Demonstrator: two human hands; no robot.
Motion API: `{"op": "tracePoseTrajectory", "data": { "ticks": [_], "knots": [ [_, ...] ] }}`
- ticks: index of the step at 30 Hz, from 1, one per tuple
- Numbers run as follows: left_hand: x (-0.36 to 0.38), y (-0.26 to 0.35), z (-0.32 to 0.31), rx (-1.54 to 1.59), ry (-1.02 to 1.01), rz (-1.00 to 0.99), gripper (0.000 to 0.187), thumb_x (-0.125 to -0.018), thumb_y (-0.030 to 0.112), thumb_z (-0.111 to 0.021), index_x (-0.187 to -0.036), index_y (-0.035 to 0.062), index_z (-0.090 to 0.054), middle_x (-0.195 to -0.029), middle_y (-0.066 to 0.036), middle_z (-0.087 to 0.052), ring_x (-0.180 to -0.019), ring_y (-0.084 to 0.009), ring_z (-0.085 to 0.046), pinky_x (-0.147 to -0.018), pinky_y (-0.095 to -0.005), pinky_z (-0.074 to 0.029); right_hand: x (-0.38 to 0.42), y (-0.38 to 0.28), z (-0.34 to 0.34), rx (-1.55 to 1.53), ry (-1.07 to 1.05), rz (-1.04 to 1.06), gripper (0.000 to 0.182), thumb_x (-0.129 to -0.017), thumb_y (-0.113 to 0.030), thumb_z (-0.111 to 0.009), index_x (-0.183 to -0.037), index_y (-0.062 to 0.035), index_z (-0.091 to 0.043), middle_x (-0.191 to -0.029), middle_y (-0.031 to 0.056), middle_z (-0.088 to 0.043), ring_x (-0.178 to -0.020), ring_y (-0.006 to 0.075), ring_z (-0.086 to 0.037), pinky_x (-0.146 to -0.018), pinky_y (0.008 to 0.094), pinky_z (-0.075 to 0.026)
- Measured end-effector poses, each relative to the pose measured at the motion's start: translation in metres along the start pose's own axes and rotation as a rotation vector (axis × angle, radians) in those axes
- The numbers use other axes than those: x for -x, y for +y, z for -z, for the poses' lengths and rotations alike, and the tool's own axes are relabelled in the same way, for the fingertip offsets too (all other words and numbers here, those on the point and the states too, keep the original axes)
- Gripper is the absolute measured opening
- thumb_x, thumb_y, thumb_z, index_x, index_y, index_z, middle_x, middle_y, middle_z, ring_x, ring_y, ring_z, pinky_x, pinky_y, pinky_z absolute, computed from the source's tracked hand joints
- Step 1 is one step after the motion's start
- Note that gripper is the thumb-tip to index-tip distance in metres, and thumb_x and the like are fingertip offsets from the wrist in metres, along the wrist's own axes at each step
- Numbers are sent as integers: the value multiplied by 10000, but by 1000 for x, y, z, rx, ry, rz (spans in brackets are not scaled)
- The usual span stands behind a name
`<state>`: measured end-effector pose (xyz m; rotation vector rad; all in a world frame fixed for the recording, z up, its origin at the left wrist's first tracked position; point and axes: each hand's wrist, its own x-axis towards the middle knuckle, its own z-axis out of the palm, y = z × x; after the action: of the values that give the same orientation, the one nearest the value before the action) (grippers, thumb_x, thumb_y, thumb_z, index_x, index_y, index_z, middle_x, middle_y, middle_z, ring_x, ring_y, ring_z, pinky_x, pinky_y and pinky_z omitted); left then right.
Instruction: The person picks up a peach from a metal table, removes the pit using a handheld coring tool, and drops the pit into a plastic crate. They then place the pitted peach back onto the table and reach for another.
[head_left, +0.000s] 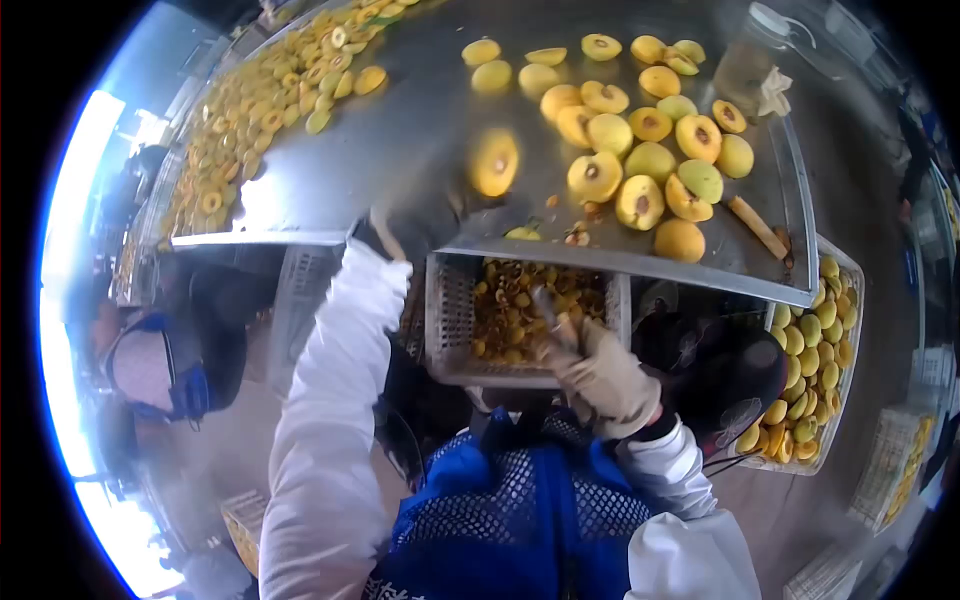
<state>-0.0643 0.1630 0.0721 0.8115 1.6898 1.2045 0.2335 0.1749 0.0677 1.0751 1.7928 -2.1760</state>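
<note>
My left hand (420,215), in a dark glove, is over the front edge of the metal table and smeared by motion. Just beyond it, a blurred yellow peach half (495,162) shows its cut face. My right hand (612,382), in a beige glove, is closed round a short metal-tipped tool (545,306). The tool points away from me, over a white plastic crate (448,312) holding pits and scraps (520,300). On the table lie several peach halves (650,160), some cut side up, and a whole-looking peach (679,240).
A large heap of halves (270,110) covers the far left of the metal table (400,120). A wooden stick (757,228) and a clear plastic jug (745,65) are at the right. Another crate of peaches (815,365) stands below right. A person (165,365) sits at the left.
</note>
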Motion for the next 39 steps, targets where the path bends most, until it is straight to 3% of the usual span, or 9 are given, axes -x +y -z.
{"op": "tracePoseTrajectory", "data": {
  "ticks": [3, 6, 7, 9, 17, 20, 33, 36, 39],
  "knots": [
    [83, -11, -38, -28, 217, -658, 412, -926, 284, -685, -1241, 26, -623, -1180, -172, -655, -1017, -364, -636, -860, -439, -529, 5, -14, -8, -22, 83, 5, 331, -932, -304, -682, -1066, -11, -604, -799, 79, -628, -742, 189, -608, -712, 304, -490],
    [126, -23, -34, -618, 392, -776, 463, -880, 197, -739, -1259, -22, -588, -1156, -187, -656, -1026, -371, -640, -896, -428, -522, -2, -9, -25, 323, 271, 867, 300, -958, -279, -652, -1099, -18, -601, -802, 88, -644, -730, 207, -623, -683, 312, -492],
    [140, -29, -35, -924, 462, -817, 497, -857, 153, -766, -1268, -46, -571, -1144, -194, -656, -1031, -374, -642, -914, -423, -518, 6, -26, -27, 241, 169, 335, 310, -967, -292, -646, -1077, -7, -594, -804, 135, -660, -730, 260, -657, -692, 339, -510],
    [149, -55, -50, -449, 430, -713, 711, -792, 33, -807, -1388, -52, -427, -1169, -181, -641, -1092, -320, -638, -956, -409, -514, 11, -47, -39, 322, 115, 127, 338, -970, -319, -644, -1064, 1, -585, -793, 181, -669, -714, 308, -679, -668, 366, -521],
    [157, -85, -58, -163, 295, -574, 730, -806, -81, -737, -1415, -13, -341, -1248, -156, -589, -1150, -243, -610, -999, -361, -508, 2, -46, -66, 566, 151, 276, 428, -977, -380, -606, -1141, 12, -555, -864, 247, -690, -802, 372, -706, -709, 420, -537],
    [159, -81, -62, -314, 498, -681, 473, -794, -50, -693, -1239, -28, -535, -1176, -171, -642, -1064, -293, -647, -914, -366, -523, -10, -23, -69, 688, 263, 544, 427, -979, -374, -598, -1136, 20, -550, -875, 255, -690, -803, 387, -703, -713, 431, -534],
    [167, -78, -42, -289, 237, -611, 641, -750, -30, -798, -1314, 3, -496, -1202, -129, -628, -1098, -235, -628, -964, -337, -508, -13, -31, -53, 651, -97, 314, 494, -1000, -413, -560, -1166, 51, -534, -749, 158, -652, -455, 226, -624, -426, 332, -487],
    [165, -83, -38, -209, 157, -605, 584, -758, -16, -789, -1284, -3, -536, -1187, -130, -643, -1076, -241, -638, -964, -335, -506, -12, -32, -53, 674, -149, 340, 482, -1000, -384, -560, -1211, 49, -537, -814, 163, -680, -510, 231, -656, -489, 334, -521],
    [152, -101, -28, -183, 94, -586, 530, -774, -29, -734, -1274, -10, -561, -1192, -144, -654, -1074, -249, -645, -971, -334, -500, -7, -37, -54, 895, -75, 222, 453, -969, -358, -591, -1211, 24, -557, -1020, 259, -689, -1009, 411, -665, -834, 427, -519]
  ]
}}
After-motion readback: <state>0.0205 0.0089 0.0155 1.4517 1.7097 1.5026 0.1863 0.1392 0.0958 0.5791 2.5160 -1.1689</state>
